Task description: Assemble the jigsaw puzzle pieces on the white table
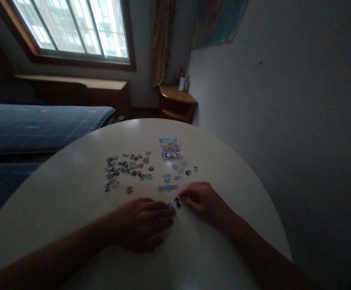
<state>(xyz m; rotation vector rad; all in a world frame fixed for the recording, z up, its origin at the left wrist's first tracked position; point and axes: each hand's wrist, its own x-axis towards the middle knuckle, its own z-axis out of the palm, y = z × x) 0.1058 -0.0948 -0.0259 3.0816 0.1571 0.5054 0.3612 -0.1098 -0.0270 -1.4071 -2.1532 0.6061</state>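
My left hand (143, 221) lies flat on the white table, fingers stretched to the right, its fingertips by a light-blue jigsaw puzzle piece (171, 206). Thumb and forefinger of my right hand (201, 199) are pinched at the edge of a dark jigsaw puzzle piece (178, 202), close beside the blue one. Whether the two pieces interlock I cannot tell. Just beyond them is a joined strip of puzzle pieces (167, 187). Several loose bluish pieces (177, 177) lie farther out, below a printed picture sheet (170, 148).
Many mixed puzzle pieces (129, 165) are spread over the left part of the round white table (81, 193). A blue plaid mattress (36, 125) stands beyond the table's left edge. A wooden corner shelf (177, 96) is behind it, and a wall runs along the right.
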